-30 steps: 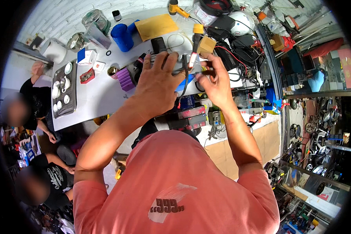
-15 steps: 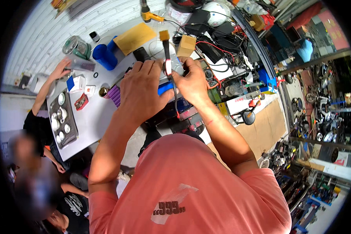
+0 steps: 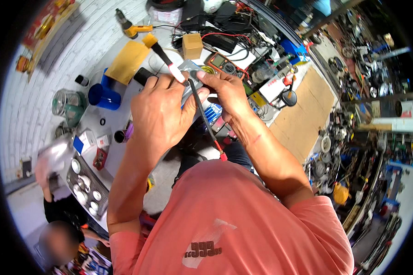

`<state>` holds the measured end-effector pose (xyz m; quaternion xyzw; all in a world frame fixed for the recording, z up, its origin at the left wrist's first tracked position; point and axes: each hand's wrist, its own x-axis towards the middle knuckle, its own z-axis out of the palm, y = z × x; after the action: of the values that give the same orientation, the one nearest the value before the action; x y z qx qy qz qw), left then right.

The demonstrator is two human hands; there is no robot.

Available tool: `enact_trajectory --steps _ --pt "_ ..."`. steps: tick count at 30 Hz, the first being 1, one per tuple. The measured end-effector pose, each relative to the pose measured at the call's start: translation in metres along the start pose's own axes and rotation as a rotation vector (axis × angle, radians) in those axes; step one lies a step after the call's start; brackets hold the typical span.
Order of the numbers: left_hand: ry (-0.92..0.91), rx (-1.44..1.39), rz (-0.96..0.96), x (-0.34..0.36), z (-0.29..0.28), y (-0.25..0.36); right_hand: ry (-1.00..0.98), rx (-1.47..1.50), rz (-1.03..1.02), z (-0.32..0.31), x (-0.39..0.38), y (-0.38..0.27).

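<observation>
Both hands are together over the near side of the workbench, around a shiny silver-grey packet (image 3: 190,68). My left hand (image 3: 157,110) closes on its left side, with the fingertips hidden behind it. My right hand (image 3: 228,94) pinches its right edge, thumb on top. Across the packet runs a black cable (image 3: 202,110) with a white band. Its far end widens to a yellow tip (image 3: 148,41), and its near end hangs toward my shirt with a red connector (image 3: 223,156). Blue bundled pieces (image 3: 213,112) show below my right hand.
Beyond the hands stand a small cardboard box (image 3: 192,46) and an orange multimeter (image 3: 222,63). A yellow envelope (image 3: 127,62), a blue mug (image 3: 104,96) and a yellow drill (image 3: 132,28) lie farther left. At left, a co-worker's blurred hand (image 3: 43,172) is beside a tea tray (image 3: 103,195).
My view has turned, so the bench appears shifted left. The cable now slants from upper left to lower right, its red end nearer my shirt. The co-worker's hand has moved closer to the tray.
</observation>
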<state>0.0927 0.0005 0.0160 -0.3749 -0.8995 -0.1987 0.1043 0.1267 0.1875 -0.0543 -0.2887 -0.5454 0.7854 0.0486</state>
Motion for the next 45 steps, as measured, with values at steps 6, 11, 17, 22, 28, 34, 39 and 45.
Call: enact_trajectory --steps 6,11,17,22,28,34,39,45 --pt "0.015 0.053 0.126 -0.002 -0.001 -0.008 0.119 0.075 -0.092 0.023 -0.006 -0.003" --pt "0.011 0.072 0.187 -0.005 0.005 -0.016 0.230 -0.009 -0.141 0.029 -0.002 0.004" --pt "-0.023 0.080 0.189 -0.007 0.005 -0.020 0.338 -0.199 -0.281 0.028 0.003 0.013" --pt "-0.042 0.090 0.210 -0.005 0.002 -0.025 0.378 -0.341 -0.384 0.027 0.006 0.017" --pt "-0.084 0.074 0.222 -0.002 -0.001 -0.024 0.412 -0.500 -0.469 0.032 0.008 0.015" --pt "-0.114 0.069 0.210 0.000 -0.002 -0.025 0.425 -0.544 -0.534 0.029 0.002 0.016" --pt "-0.164 0.097 0.210 -0.001 -0.002 -0.028 0.429 -0.436 -0.594 0.030 0.000 0.021" --pt "-0.188 0.069 0.204 0.000 -0.008 -0.025 0.423 -0.349 -0.600 0.024 0.005 0.029"
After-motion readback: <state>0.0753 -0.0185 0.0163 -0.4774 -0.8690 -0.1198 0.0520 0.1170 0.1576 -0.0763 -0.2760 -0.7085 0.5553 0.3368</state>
